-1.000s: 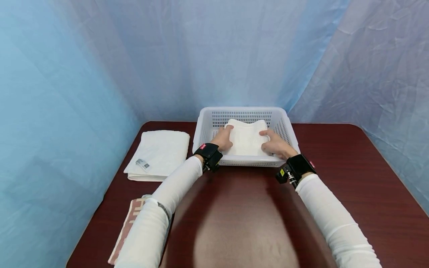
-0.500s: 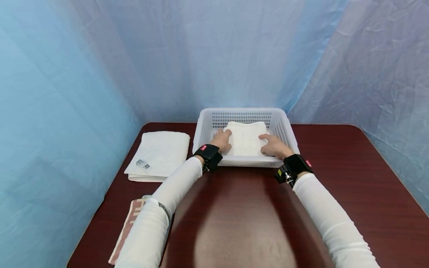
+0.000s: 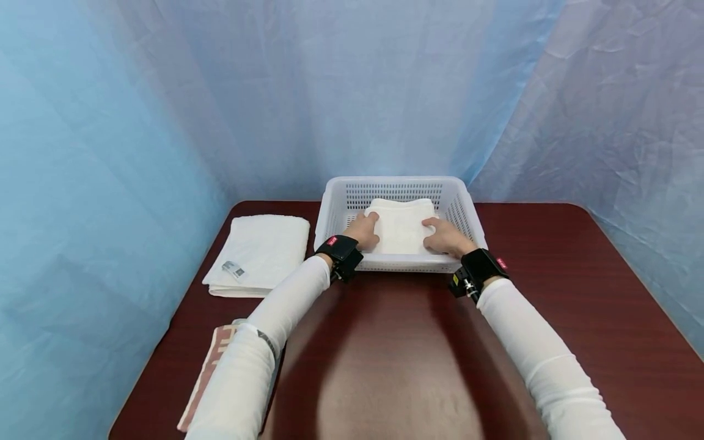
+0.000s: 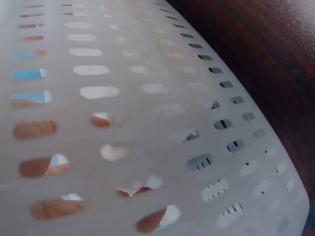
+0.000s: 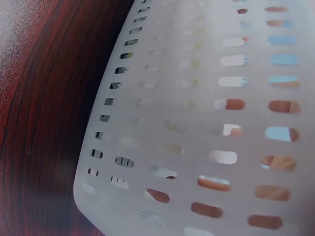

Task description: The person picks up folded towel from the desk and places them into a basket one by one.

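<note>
A folded white towel (image 3: 400,227) lies inside the white slotted plastic basket (image 3: 407,258) at the back of the table. My left hand (image 3: 363,231) holds the towel's left side, thumb on top. On the opposite side my right hand (image 3: 447,237) holds it the same way, thumb and forefinger over the edge. The other fingers are mostly hidden by the towel and basket. In the left wrist view the basket's front wall (image 4: 140,110) fills the picture, with bits of hand and towel visible through its slots. Likewise, the right wrist view shows this wall (image 5: 157,113) close up.
Left of the basket lies a larger folded white towel (image 3: 266,250) with a label. A pink-and-cream patterned cloth (image 3: 206,373) is partly covered by the left sleeve. The dark red wooden table (image 3: 550,275) meets blue curtains (image 3: 330,91) at the back and sides.
The towel has settled lower in the basket and its sagging far edge has flattened somewhat. My right hand has shifted slightly left and down with it; my left hand barely moves.
</note>
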### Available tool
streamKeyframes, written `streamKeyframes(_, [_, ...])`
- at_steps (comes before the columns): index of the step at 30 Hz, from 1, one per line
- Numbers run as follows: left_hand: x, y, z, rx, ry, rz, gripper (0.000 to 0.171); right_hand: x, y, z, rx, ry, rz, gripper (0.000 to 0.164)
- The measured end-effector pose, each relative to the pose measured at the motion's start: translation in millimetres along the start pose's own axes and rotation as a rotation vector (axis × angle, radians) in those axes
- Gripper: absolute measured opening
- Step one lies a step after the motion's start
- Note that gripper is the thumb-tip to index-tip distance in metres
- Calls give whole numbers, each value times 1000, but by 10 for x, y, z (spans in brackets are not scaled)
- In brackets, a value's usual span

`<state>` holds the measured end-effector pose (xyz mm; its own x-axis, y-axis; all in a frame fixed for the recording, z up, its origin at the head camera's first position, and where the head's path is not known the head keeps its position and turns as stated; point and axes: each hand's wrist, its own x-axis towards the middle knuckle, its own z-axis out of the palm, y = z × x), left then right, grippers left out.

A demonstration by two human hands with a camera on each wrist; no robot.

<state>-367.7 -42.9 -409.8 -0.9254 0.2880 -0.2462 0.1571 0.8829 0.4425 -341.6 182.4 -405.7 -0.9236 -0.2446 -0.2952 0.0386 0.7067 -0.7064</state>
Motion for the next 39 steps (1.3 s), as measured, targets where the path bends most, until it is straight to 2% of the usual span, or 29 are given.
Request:
streamKeyframes(5, [19,-11,-23,-29,-10,16,59,-15,-62,-11,-52,31,-4,69])
streamKeyframes(11, [41,-16,-37,-36,-18,25,61,-48,-96,-53,-96,53,-49,65])
streamKeyframes(15, [-10,24,-69,-16,-9,39,61,-81,-82,-59,-145,87,-122,61])
streamKeyframes(19, [-110,90,-121,23,2,73,61,-117,-76,-27,-231,167,-220,57])
streamKeyframes(23, [-194,134,-152,60,12,120,60,-182,-112,40,-276,238,-278,54])
streamKeyframes(28, [-233,155,-153,45,9,172,60,-261,-136,141,-293,260,-316,53])
streamKeyframes(29, [-188,120,-115,48,25,191,59,-268,-137,156,-300,269,-318,53])
streamKeyframes(34, [-163,87,-62,64,66,220,56,-324,-163,188,-285,307,-330,55])
streamKeyframes(39, [-329,132,-124,20,78,234,55,-422,-182,216,-261,319,-356,57])
